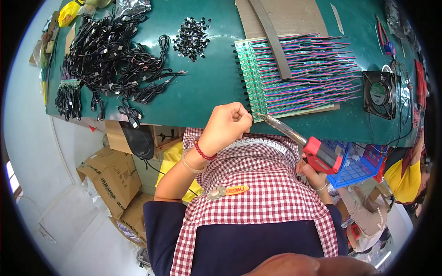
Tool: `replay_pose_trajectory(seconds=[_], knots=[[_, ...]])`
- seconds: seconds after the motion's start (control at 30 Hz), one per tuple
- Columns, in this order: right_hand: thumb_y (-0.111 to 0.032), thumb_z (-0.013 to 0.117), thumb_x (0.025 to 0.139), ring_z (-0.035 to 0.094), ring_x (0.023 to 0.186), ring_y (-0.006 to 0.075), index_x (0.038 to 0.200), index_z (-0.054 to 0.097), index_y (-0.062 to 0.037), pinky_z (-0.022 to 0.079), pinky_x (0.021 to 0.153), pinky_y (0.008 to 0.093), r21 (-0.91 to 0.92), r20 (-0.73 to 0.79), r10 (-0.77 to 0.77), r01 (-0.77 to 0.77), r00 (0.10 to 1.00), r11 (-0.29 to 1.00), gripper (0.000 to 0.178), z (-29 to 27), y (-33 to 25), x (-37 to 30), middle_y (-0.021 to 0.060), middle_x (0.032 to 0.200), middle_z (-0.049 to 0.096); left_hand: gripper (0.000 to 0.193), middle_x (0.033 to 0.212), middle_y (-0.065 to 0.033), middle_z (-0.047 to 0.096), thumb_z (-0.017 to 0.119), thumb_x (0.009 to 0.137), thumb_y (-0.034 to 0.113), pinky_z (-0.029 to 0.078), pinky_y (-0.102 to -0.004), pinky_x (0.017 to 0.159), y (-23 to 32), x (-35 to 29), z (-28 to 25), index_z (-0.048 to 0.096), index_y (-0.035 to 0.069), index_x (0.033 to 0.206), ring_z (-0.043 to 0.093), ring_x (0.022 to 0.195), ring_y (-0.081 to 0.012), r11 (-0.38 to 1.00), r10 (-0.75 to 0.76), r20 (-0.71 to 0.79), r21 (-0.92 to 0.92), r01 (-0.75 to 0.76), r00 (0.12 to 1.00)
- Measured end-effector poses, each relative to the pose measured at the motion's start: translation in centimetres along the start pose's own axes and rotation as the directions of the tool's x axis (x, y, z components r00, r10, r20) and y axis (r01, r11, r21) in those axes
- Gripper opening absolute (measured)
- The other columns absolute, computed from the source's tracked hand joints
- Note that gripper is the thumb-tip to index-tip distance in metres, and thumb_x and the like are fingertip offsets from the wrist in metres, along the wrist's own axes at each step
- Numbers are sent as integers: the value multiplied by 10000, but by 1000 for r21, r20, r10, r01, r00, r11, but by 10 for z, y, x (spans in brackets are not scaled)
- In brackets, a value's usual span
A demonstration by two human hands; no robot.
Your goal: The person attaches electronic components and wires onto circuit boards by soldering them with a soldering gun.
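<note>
A panel of green circuit boards [251,76] lies near the table's front edge, with rows of thin multicoloured wires [304,73] running off to the right. Small black parts line its left edge. My left hand [226,126] is closed in a pinch beside the panel's near left corner; whatever its fingertips hold is hidden. In my right hand [314,177] is a red and black soldering gun [322,156], gripped by its handle. Its metal barrel slants up and left, and its tip is at the panel's near left corner, close to my left fingers.
A grey strip [271,39] lies across the wires. Small black components [192,39] are heaped mid-table, with a pile of black cables [101,55] to the left. A black fan [379,94] stands right, above a blue basket [354,165]. Cardboard boxes [113,177] sit below left; other people are at right.
</note>
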State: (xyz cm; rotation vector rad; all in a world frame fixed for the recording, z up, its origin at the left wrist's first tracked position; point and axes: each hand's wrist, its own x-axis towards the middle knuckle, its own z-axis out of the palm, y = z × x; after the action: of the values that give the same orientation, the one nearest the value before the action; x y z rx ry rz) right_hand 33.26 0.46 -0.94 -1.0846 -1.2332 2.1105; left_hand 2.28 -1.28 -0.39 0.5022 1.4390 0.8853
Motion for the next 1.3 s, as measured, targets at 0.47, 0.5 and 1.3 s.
replay_pose_trajectory(seconds=[0.47, 0.5, 1.3], knots=[[-39, 610, 804, 588, 644, 150, 792, 599, 12, 487, 612, 290, -181, -11, 59, -60, 998, 982, 54, 3, -4, -3, 73, 705, 610, 125, 607, -34, 581, 565, 842, 57, 353, -186, 422, -4, 0, 3, 517, 12, 735, 477, 471, -39, 997, 46, -40, 56, -43, 998], [-39, 610, 804, 588, 644, 150, 792, 599, 12, 487, 612, 290, -182, -10, 60, -60, 998, 981, 54, 1, -3, -3, 73, 705, 610, 130, 606, -34, 580, 566, 842, 59, 351, -185, 420, -4, 1, 3, 515, 13, 731, 476, 470, -39, 998, 44, -38, 50, -42, 998], [-11, 576, 825, 576, 648, 135, 838, 589, 17, 477, 605, 271, -160, -24, 77, -80, 997, 984, 34, 8, -6, -8, 67, 731, 608, 157, 592, -56, 597, 566, 826, 73, 416, -208, 428, -7, -1, 5, 531, -20, 704, 533, 486, -62, 997, 76, -84, 5, -76, 994]])
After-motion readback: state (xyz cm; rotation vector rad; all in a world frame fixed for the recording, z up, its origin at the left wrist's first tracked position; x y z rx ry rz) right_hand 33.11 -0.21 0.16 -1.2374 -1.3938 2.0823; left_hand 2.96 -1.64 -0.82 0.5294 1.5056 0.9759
